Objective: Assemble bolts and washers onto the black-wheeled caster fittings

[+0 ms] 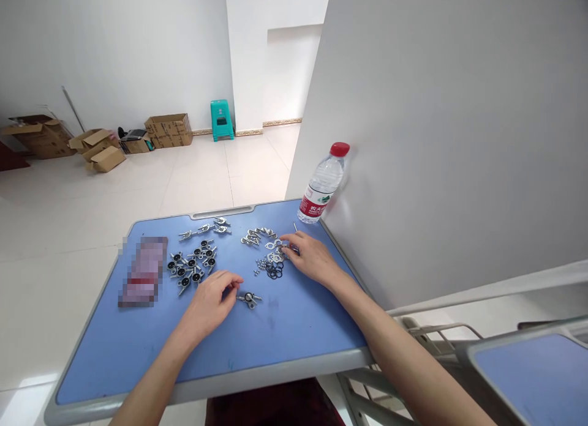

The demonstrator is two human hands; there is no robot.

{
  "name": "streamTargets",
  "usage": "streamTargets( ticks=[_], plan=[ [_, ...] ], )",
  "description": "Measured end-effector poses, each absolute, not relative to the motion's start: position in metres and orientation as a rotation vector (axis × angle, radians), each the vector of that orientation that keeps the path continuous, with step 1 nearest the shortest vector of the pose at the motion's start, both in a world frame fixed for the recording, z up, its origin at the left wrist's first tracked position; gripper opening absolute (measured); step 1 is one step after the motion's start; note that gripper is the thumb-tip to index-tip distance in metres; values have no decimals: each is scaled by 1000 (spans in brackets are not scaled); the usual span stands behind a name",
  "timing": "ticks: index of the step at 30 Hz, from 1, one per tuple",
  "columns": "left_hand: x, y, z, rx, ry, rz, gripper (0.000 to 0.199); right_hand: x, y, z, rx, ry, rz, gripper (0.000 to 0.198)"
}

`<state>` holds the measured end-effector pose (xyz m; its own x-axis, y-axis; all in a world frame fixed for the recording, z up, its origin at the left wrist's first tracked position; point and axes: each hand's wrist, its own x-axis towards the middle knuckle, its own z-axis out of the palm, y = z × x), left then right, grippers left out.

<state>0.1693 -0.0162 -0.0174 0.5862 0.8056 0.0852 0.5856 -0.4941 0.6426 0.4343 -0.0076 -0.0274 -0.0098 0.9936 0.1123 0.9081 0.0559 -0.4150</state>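
Observation:
My left hand (pixel 211 300) hovers low over the blue tabletop, its fingers loosely bent with a gap to the thumb. Just right of its fingertips lies a single metal fitting (pixel 249 298) with a round centre and short arms. My right hand (pixel 310 256) reaches into flat silver plates (pixel 274 254), thumb and forefinger apart at the pile. Black rubber rings (pixel 274 270) and tiny metal balls or screws (pixel 261 265) lie beside the plates. Small bent metal pieces (pixel 252 237) form an arc behind them. Left of my left hand sit several fittings with black centres (pixel 192 264).
Several metal fittings without black centres (pixel 204 228) lie near the far edge. A blurred purple packet (pixel 144 270) is at the table's left. A water bottle with a red cap (pixel 324 184) stands against the grey partition (pixel 436 138). Cardboard boxes (pixel 169 131) and a teal stool (pixel 222 119) stand beyond.

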Motion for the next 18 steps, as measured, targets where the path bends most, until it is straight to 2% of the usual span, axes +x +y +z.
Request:
streamTargets(
  ticks=[5, 18],
  plan=[
    [170, -16, -16, 2247, 1113, 542, 21, 431, -6, -27, -1884, -2049, 343, 24],
    [171, -16, -17, 2267, 1113, 550, 19, 430, -5, -27, -1852, -1980, 395, 6]
  ],
)
